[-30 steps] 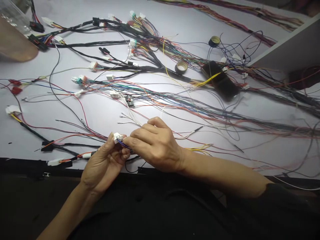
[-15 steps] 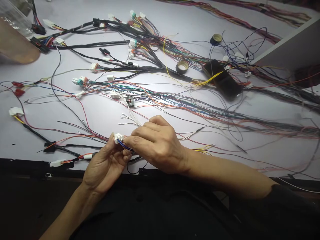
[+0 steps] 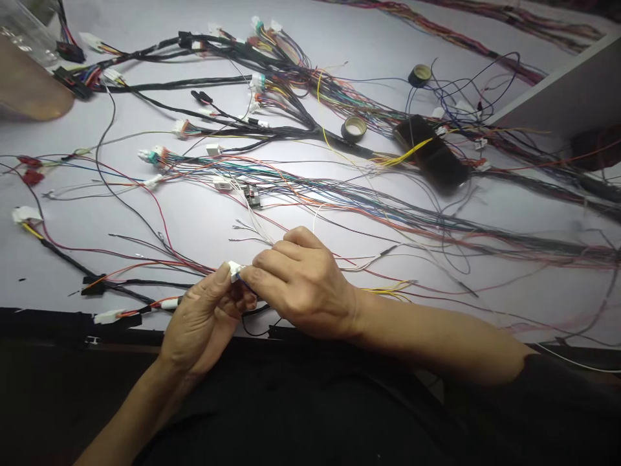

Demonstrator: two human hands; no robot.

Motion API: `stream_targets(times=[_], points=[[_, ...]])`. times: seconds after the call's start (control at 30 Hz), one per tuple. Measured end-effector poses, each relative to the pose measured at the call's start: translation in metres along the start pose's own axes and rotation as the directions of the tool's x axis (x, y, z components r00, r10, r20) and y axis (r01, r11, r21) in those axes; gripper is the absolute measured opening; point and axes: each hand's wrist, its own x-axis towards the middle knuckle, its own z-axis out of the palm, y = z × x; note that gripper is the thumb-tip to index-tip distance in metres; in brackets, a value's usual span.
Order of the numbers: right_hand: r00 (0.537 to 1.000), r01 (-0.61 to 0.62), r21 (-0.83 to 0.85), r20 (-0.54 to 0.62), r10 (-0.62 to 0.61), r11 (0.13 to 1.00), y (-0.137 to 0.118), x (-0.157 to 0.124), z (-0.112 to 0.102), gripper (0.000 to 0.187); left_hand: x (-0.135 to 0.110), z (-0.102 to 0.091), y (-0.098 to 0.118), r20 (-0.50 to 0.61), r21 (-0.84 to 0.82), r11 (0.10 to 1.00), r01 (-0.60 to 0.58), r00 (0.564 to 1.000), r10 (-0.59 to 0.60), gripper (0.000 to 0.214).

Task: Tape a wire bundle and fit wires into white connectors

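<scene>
Low in the middle of the view, my left hand (image 3: 206, 310) pinches a small white connector (image 3: 234, 270) between thumb and fingers. My right hand (image 3: 303, 285) is closed at the connector's right side, its thumb and forefinger pressed on a blue wire (image 3: 241, 278) that meets the housing. The fingers hide most of that wire and the wire end. Bare white wires (image 3: 247, 228) with metal terminals lie just beyond my right hand. Dark and red wires (image 3: 194, 264) run along the table behind my left hand.
Taped wire harnesses (image 3: 291, 134) with many connectors stretch across the white table. A black phone (image 3: 431, 155) lies on wires at the right, near two tape rolls, one of them a brown-rimmed roll (image 3: 354, 129). A white panel (image 3: 557, 81) stands at the right.
My left hand has turned the connector slightly and shifted it a little to the right, closer to my right fingertips. Less of the blue wire shows now.
</scene>
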Motion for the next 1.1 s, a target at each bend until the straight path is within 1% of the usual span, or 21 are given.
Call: stream_targets(times=[0.07, 0.2, 0.27, 0.53, 0.6, 0.7, 0.87, 1.1], points=[[0.999, -0.045, 0.036, -0.002, 0.046, 0.998, 0.0, -0.002, 0.001, 0.026, 0.0, -0.001, -0.001, -0.01, 0.01, 1.0, 0.006, 1.0, -0.006, 0.024], [0.988, -0.154, 0.113, -0.013, 0.156, 0.982, 0.002, -0.006, -0.002, 0.019, 0.001, 0.0, -0.001, -0.005, 0.009, 1.0, 0.001, 1.0, -0.001, 0.026], [0.984, -0.175, 0.12, -0.013, 0.178, 0.977, 0.002, -0.008, -0.004, 0.018, 0.002, 0.0, -0.001, -0.004, 0.001, 1.0, -0.006, 1.0, 0.006, 0.025], [0.988, -0.152, 0.115, 0.037, 0.149, 0.982, -0.007, -0.007, -0.002, 0.02, 0.001, -0.001, -0.003, 0.007, 0.013, 0.997, -0.077, 0.997, 0.077, 0.024], [0.99, -0.141, 0.125, 0.032, 0.138, 0.982, -0.008, -0.007, -0.001, 0.02, 0.0, -0.002, -0.003, 0.01, 0.035, 0.995, -0.088, 0.996, 0.088, 0.024], [0.991, -0.134, 0.136, 0.02, 0.133, 0.982, -0.009, -0.006, 0.0, 0.02, -0.001, -0.004, -0.004, 0.024, 0.08, 0.992, -0.095, 0.995, 0.093, 0.025], [0.991, -0.13, 0.129, 0.043, 0.126, 0.983, -0.01, -0.008, 0.003, 0.021, 0.001, -0.008, -0.005, 0.048, 0.122, 0.989, -0.08, 0.996, 0.075, 0.026], [0.979, -0.191, 0.169, -0.038, 0.2, 0.967, -0.008, -0.011, 0.002, 0.014, 0.002, -0.004, -0.007, 0.014, 0.064, 0.996, -0.055, 0.998, 0.054, 0.026]])
